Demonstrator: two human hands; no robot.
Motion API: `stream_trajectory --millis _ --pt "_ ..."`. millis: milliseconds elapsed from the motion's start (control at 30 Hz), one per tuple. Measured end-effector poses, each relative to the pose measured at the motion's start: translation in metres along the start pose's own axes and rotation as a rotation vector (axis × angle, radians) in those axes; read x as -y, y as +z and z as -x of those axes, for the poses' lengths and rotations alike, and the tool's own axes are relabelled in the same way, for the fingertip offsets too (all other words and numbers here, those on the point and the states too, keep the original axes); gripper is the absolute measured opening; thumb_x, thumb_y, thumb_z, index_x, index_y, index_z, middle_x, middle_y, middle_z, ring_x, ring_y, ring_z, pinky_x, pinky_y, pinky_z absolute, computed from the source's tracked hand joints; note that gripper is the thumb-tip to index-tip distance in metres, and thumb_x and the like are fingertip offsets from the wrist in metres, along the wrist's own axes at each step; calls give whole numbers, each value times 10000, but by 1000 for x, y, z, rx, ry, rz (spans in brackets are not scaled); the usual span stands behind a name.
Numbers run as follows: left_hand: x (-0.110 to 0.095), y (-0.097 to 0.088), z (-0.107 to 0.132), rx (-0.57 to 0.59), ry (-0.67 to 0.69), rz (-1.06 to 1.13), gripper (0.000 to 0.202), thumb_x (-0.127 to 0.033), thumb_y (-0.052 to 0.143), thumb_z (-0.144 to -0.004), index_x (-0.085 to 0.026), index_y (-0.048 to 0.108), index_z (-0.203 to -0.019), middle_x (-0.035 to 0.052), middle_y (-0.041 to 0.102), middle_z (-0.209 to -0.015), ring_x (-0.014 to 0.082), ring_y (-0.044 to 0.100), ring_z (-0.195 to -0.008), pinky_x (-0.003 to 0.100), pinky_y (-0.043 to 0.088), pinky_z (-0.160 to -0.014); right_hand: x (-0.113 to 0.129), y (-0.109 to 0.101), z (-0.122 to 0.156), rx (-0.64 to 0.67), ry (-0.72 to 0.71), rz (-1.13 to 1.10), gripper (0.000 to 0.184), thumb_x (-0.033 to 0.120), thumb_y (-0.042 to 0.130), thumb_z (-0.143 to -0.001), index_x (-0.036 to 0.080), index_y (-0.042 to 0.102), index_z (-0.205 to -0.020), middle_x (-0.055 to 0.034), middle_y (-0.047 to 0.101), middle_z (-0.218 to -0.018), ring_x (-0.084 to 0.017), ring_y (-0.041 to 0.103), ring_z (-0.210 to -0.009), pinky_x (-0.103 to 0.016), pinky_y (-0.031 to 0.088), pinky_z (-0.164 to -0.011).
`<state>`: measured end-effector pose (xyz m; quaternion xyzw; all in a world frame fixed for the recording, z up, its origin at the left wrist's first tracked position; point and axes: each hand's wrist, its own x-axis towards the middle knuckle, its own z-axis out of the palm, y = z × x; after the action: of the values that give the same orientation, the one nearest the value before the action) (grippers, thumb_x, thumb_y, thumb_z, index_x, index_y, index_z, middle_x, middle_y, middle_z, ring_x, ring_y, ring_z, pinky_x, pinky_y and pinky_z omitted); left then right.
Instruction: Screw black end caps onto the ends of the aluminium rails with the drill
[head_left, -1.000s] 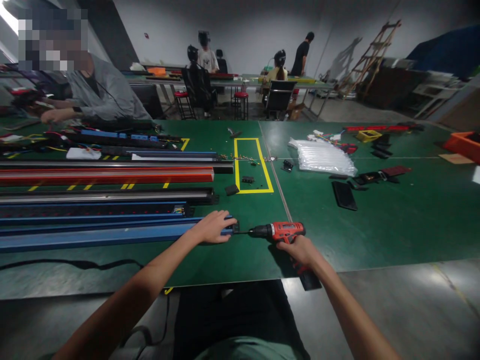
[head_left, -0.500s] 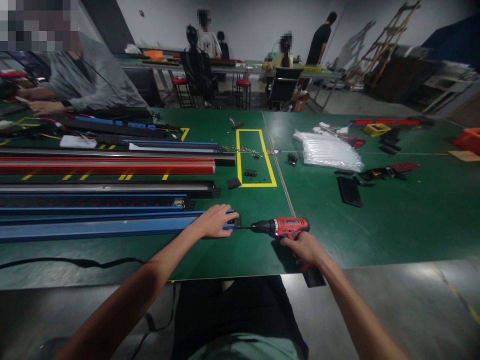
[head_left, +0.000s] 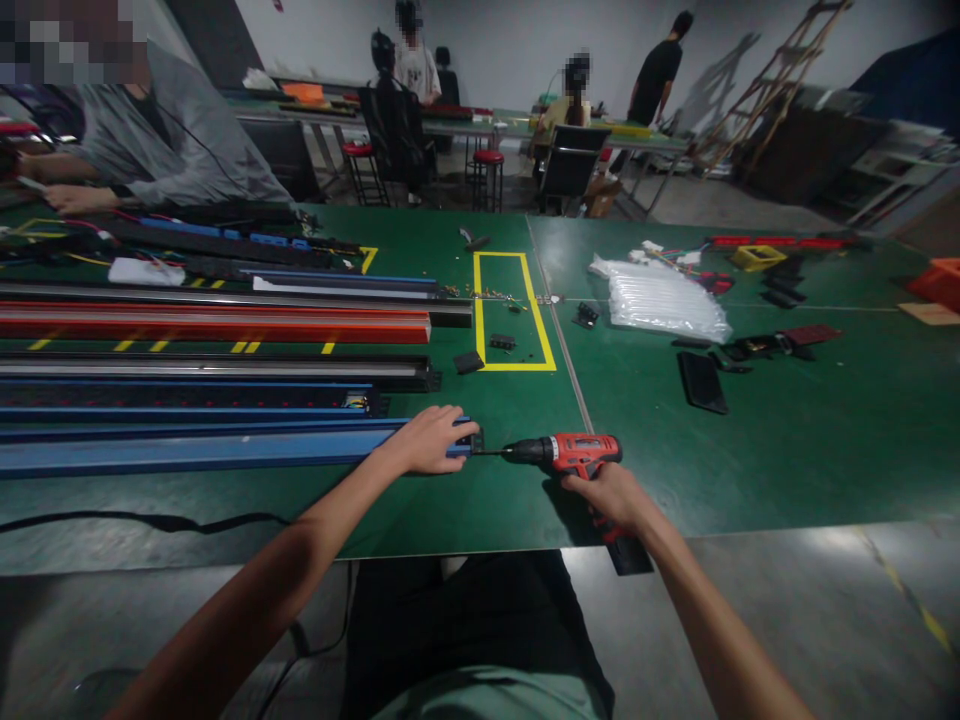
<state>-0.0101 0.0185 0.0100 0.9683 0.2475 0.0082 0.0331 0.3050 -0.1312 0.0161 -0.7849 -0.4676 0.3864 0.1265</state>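
Observation:
My right hand [head_left: 611, 495] is wrapped round the grip of a red and black cordless drill [head_left: 585, 452]. The drill lies level, its long bit [head_left: 491, 452] pointing left. The bit's tip meets the black end cap [head_left: 477, 440] of a long blue metal profile [head_left: 225, 450]. Over that end of the profile lies my left hand [head_left: 435, 440], fingers curled across it and gripping it beside the cap. Whether a screw sits at the bit's tip is too small to tell.
More long profiles, among them a red one [head_left: 217, 325], lie parallel on the green table [head_left: 750, 450]. Small screws [head_left: 487, 293] and black end pieces [head_left: 502, 342] are near the yellow tape rectangle. A phone [head_left: 703, 382] and plastic-wrapped bundle [head_left: 667, 300] lie right. A co-worker [head_left: 187, 140] sits across, left.
Both hands, the drill and the blue profile hold nearly the same position. The view has shifted slightly.

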Motion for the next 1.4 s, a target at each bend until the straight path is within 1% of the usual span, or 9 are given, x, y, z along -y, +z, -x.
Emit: stream_trajectory --millis 300,567,767,1100,1233,1400 --pt "0 2 0 -1 -7 -14 459 -426 650 -832 -253 592 -1254 99 572 -1081 263 601 -939 366 464 -801 0 0 0 -14 9 -2 311 472 675 -781 172 646 -701 -34 650 -582 -153 593 -506 -239 422 -485" --pt "0 0 1 10 2 -20 464 -422 621 -846 -243 576 -1272 100 572 -1080 262 590 -950 364 451 -804 -1 0 -2 -23 13 8 356 513 688 -754 171 649 -664 -43 649 -590 -156 585 -495 -255 422 -474" --pt "0 -2 0 22 -3 -23 465 -440 606 -859 -240 573 -1277 102 568 -1073 259 581 -940 361 438 -803 1 -2 0 -28 -7 41 377 535 675 -750 181 628 -630 -31 637 -587 -159 589 -517 -261 424 -493" --pt "-1 -1 1 9 -16 -5 463 -427 614 -851 -245 578 -1275 95 575 -1070 257 573 -948 364 428 -822 -1 -2 0 -26 -8 19 341 503 674 -745 178 648 -647 -33 643 -578 -157 588 -515 -255 417 -489" --pt "-1 -1 1 12 -16 4 471 -433 614 -850 -245 577 -1280 98 574 -1071 261 575 -948 366 427 -820 -1 -1 0 -24 -4 -11 332 494 681 -747 181 634 -648 -30 644 -578 -153 583 -510 -247 415 -484" --pt "-1 -1 1 17 -15 8 475 -423 608 -852 -240 570 -1288 103 575 -1087 265 580 -967 366 426 -824 0 -2 1 -17 6 -13 323 491 690 -745 181 640 -669 -31 657 -594 -156 601 -515 -245 431 -488"
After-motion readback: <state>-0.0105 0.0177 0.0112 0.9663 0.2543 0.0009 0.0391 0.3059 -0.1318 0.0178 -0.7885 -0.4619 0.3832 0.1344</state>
